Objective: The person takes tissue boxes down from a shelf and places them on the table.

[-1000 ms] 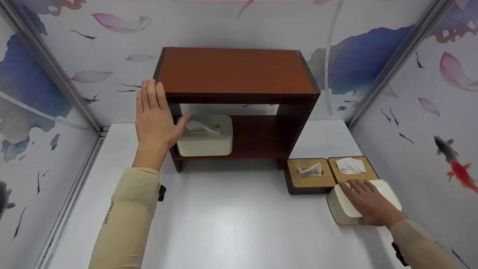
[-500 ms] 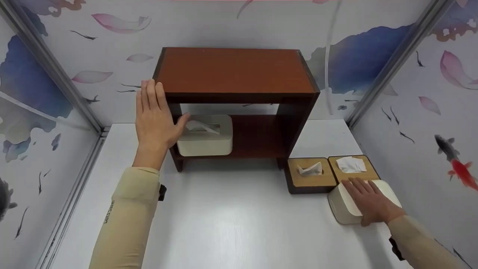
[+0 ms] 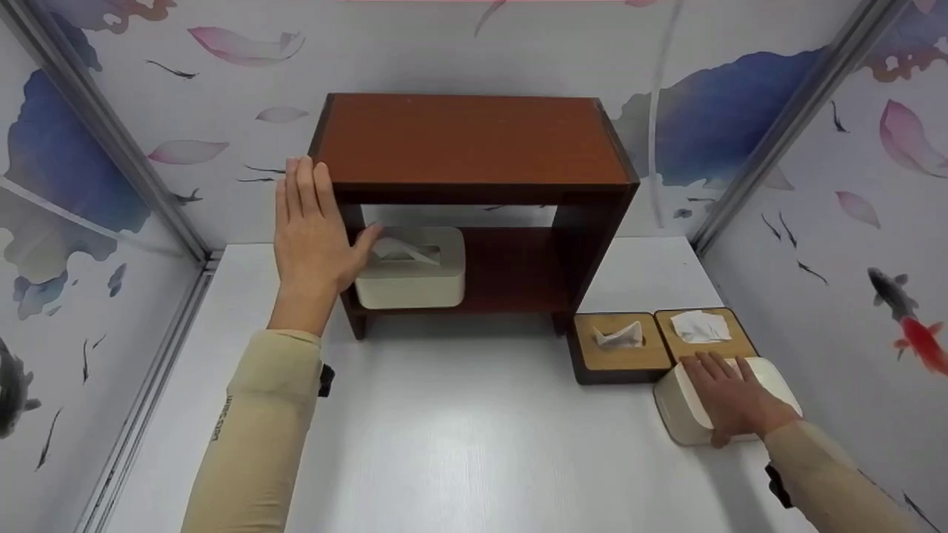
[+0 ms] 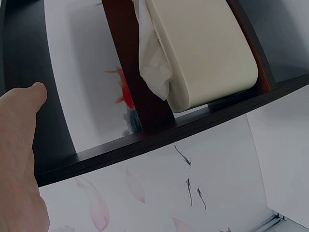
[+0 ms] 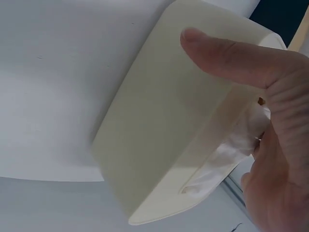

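Note:
My left hand lies along the left side of a reddish-brown wooden shelf, fingers straight and thumb spread across its front edge. Within the shelf, at the left of its lower board, sits a cream tissue box with a tissue sticking out. At the right my right hand grips a second cream tissue box from above. Its fingers reach the far edge, and the thumb lies against the near side in the right wrist view. Tissue shows in its top slot, partly under my palm.
Two dark tissue boxes with wooden lids, a left one and a right one, stand side by side behind the gripped box. All stands on a white table. Printed walls enclose the back and both sides.
The right thumb and fingers have spread slightly over the cream tissue box, which stays in place. My left hand stays against the shelf. The head view has shifted a little.

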Demonstrator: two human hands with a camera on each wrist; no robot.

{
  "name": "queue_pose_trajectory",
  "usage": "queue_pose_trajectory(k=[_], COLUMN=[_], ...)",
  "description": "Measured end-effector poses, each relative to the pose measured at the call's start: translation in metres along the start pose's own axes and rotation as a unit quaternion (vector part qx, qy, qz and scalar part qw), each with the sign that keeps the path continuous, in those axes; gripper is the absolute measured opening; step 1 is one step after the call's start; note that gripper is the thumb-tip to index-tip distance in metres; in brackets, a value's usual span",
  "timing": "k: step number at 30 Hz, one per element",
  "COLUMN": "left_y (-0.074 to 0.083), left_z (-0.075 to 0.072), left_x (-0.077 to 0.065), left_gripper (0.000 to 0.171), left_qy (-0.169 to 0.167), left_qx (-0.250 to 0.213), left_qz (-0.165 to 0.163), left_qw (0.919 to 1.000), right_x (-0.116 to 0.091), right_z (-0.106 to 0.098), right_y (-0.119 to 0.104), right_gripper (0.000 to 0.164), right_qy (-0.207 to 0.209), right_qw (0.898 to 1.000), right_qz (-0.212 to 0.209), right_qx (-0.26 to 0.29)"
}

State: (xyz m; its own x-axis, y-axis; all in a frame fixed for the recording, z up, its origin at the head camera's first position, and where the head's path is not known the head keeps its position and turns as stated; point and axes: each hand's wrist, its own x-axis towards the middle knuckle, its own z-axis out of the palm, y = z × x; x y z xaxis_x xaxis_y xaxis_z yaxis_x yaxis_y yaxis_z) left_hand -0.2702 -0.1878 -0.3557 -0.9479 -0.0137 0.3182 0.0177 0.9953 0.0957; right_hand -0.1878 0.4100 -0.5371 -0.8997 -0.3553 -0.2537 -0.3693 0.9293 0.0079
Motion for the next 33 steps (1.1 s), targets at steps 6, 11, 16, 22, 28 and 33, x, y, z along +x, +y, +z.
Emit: queue_pose_trajectory(k=[6, 11, 16, 22, 28, 33], left_y=[0.0, 0.0, 0.0, 0.001, 0.002, 0.001], left_z=[-0.001, -0.001, -0.001, 0.001, 0.0, -0.001], left_x=[0.001, 0.001, 0.0, -0.001, -0.001, 0.0], left_gripper=[0.102, 0.101, 0.1, 0.101, 0.101, 0.099], left_qy=[0.0, 0.001, 0.005, 0.006, 0.01, 0.017], left_qx=[0.0, -0.001, -0.003, -0.002, -0.001, 0.0], left_qz=[-0.002, 0.001, 0.002, -0.003, -0.002, -0.001], left_qw=[1.0, 1.0, 1.0, 1.0, 0.9999, 0.9999], right_x=[0.009, 0.025, 0.045, 0.064, 0.081, 0.094], right_z=[-0.017, -0.024, -0.033, -0.042, -0.05, -0.061], right_y=[-0.012, -0.029, -0.056, -0.087, -0.114, -0.137], right_gripper=[0.116, 0.088, 0.075, 0.069, 0.07, 0.071], right_qy=[-0.026, 0.018, 0.04, 0.069, 0.086, 0.082], right_qw=[0.998, 0.997, 0.992, 0.981, 0.974, 0.974], right_qz=[-0.004, -0.061, -0.113, -0.175, -0.207, -0.209], right_qx=[0.049, 0.049, 0.05, 0.047, 0.018, 0.014])
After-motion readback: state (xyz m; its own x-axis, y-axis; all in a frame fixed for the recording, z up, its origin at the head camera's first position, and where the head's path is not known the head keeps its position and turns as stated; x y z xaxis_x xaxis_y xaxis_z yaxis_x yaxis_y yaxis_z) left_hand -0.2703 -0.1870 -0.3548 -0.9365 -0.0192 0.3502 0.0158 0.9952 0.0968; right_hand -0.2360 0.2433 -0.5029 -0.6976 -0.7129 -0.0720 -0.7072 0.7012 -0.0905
